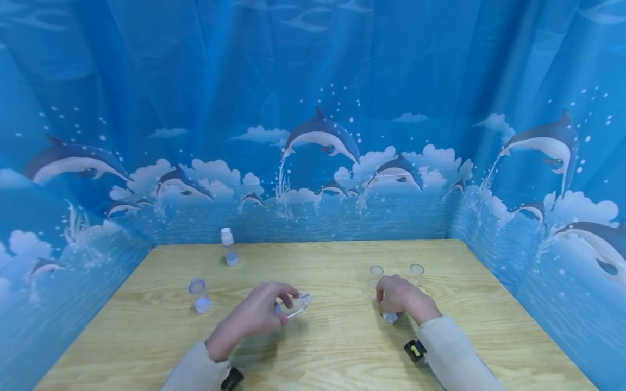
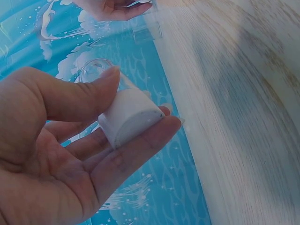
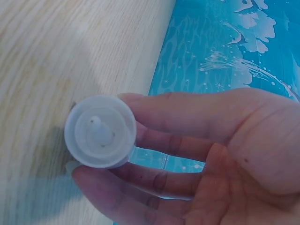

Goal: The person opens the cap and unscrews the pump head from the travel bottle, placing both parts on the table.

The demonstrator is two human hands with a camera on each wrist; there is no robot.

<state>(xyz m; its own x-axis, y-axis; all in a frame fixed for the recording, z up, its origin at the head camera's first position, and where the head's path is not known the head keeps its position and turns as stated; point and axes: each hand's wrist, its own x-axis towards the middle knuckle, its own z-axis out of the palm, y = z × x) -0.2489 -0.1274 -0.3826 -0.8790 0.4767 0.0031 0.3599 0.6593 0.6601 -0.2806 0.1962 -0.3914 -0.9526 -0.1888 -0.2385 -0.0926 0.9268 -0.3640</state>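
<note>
In the head view, my left hand (image 1: pixel 264 310) holds a small clear bottle (image 1: pixel 297 306) tilted, its open neck pointing right, away from the palm. The left wrist view shows the thumb and fingers on either side of the bottle (image 2: pixel 126 110), whose lower part is white; I cannot tell if that is its contents. Low over the right side of the table, my right hand (image 1: pixel 402 296) pinches a white round cap (image 1: pixel 389 317). Its hollow underside with a small central nub faces the camera in the right wrist view, where the fingers grip the cap (image 3: pixel 101 131) by its rim.
Two clear open containers (image 1: pixel 376 270) stand just beyond the right hand, partly hidden by it. To the left are an open clear bottle (image 1: pixel 198 293) with a whitish bottom and, farther back, a white-capped bottle (image 1: pixel 227 245). A blue dolphin curtain (image 1: pixel 313 217) borders the wooden table (image 1: pixel 323 358).
</note>
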